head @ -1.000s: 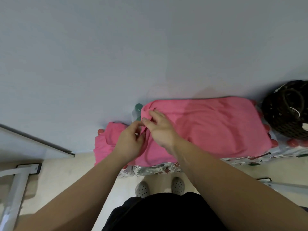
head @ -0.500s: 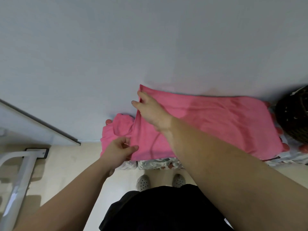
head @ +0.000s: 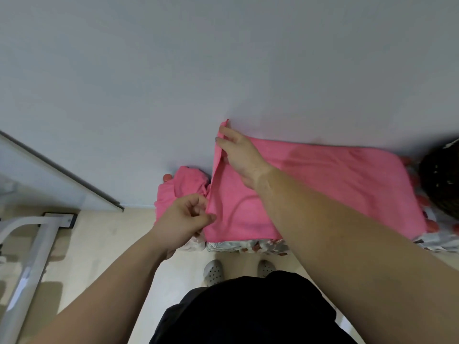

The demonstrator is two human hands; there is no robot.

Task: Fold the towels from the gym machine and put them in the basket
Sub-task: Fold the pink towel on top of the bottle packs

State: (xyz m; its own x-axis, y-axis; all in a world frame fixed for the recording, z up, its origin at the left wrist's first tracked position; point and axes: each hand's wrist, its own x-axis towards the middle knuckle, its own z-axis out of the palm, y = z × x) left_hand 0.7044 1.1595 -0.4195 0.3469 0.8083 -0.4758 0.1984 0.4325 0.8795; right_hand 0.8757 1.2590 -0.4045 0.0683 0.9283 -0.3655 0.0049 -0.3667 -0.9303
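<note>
- Since a second ago my hands have drawn apart along the left edge of the towel [head: 347, 170]. They met at one spot then. Now the right hand [head: 238, 155] is far, up by the wall [head: 223, 58], and the left hand [head: 182, 219] is near, towards me.
- The left hand pinches the towel's near-left corner between the thumb and curled fingers.
- The right hand grasps the far-left corner between thumb and fingers. The fingers lie fairly straight over the cloth, and the corner stands up a little against the wall.
- The towel is pink and lies spread out, its long side running left to right. It rests on bottle packs [head: 248, 245] that stand against the wall.
- Its left edge is drawn straight between my hands and is raised in a slight ridge.
- A second pink towel lies in a crumpled heap [head: 183, 182] just left of the spread one, beyond my left hand.
- The basket [head: 439, 184] is dark and woven. It sits at the right edge of view, just past the towel's right end, and is partly cut off.
- Patterned wrap and red caps on the packs show below the towel's near edge and at its right.
- My grey shoes [head: 213, 271] stand on the pale floor [head: 99, 244], near the packs.
- My black shorts [head: 248, 314] fill the bottom of the view.
- A white metal frame [head: 32, 244] stands on the floor at the left.
</note>
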